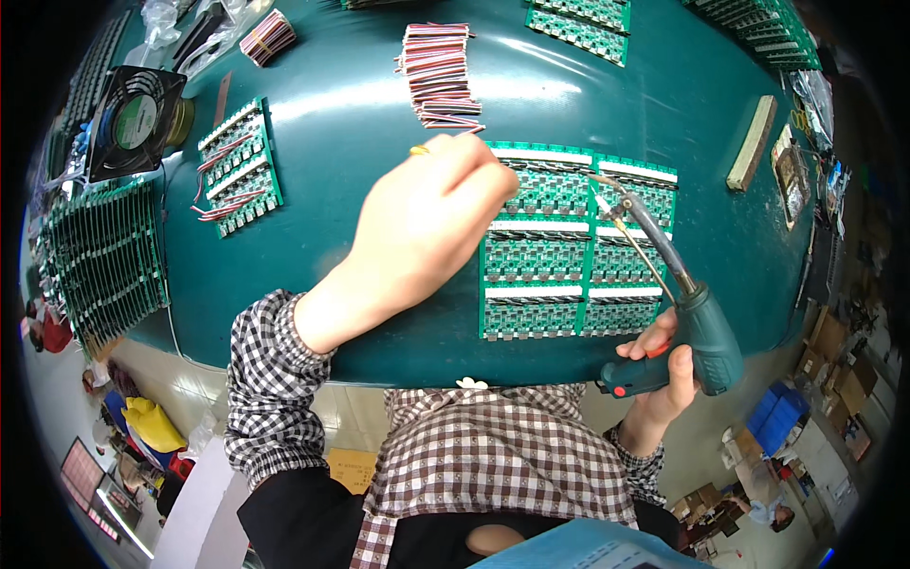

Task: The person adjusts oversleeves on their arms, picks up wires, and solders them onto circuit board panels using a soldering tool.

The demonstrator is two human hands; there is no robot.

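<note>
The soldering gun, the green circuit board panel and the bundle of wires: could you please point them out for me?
soldering gun (706,332), head view, on its teal body.
green circuit board panel (536,261), head view, on a middle board.
bundle of wires (438,71), head view, on the stack's middle.

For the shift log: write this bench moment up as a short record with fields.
Surface: dark green table
Left hand: raised over the table, fingers closed near the top left corner of the panel; what it pinches cannot be told
Right hand: grips a teal pistol-shaped soldering gun, its metal tip over the panel's right part
Work piece: green circuit board panel lying flat
Nearby: bundle of red, white and black wires beyond the panel; black square fan at far left; stacked green boards at left edge
</note>
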